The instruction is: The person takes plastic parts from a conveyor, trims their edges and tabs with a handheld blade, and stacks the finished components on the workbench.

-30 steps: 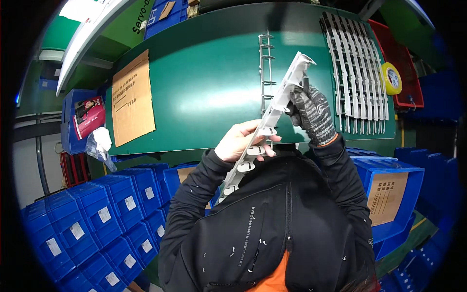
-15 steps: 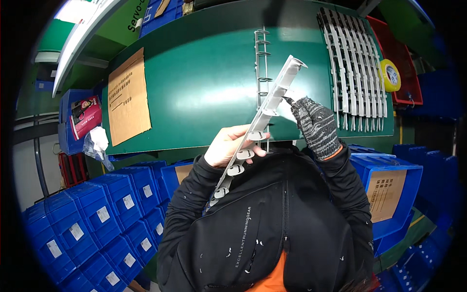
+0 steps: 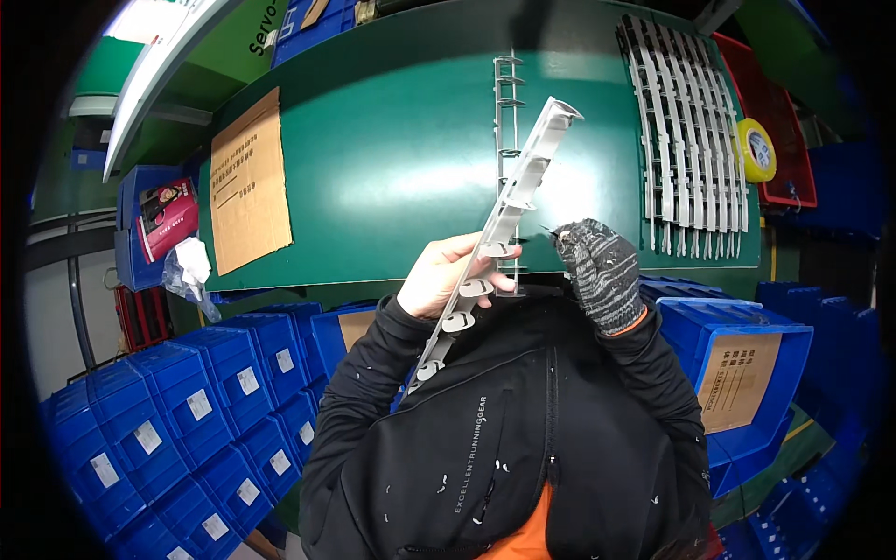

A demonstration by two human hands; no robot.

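My bare left hand (image 3: 432,280) is closed around a long pale grey plastic strip (image 3: 519,193) with rounded tabs along it. The strip slants from beside my jacket up over the table, its far end raised to the right. My right hand (image 3: 603,278), in a grey knitted glove, is curled in a pinch just right of the strip and apart from it. A thin dark tip pokes out from its fingers; what it belongs to is hidden. Beneath the held strip, a narrow strip with crosswise loops (image 3: 507,103) lies on the green table (image 3: 392,140).
Several similar strips (image 3: 686,140) lie side by side at the table's right, next to a yellow tape roll (image 3: 757,149) and a red bin (image 3: 793,173). A cardboard sheet (image 3: 250,191) lies at the left. Blue crates (image 3: 177,401) stand at lower left; another blue crate (image 3: 737,373) is at right.
My right hand has drawn back from the strip, toward my body, still pinched. The strip's far end has shifted slightly left and away from me; my left hand keeps its hold.
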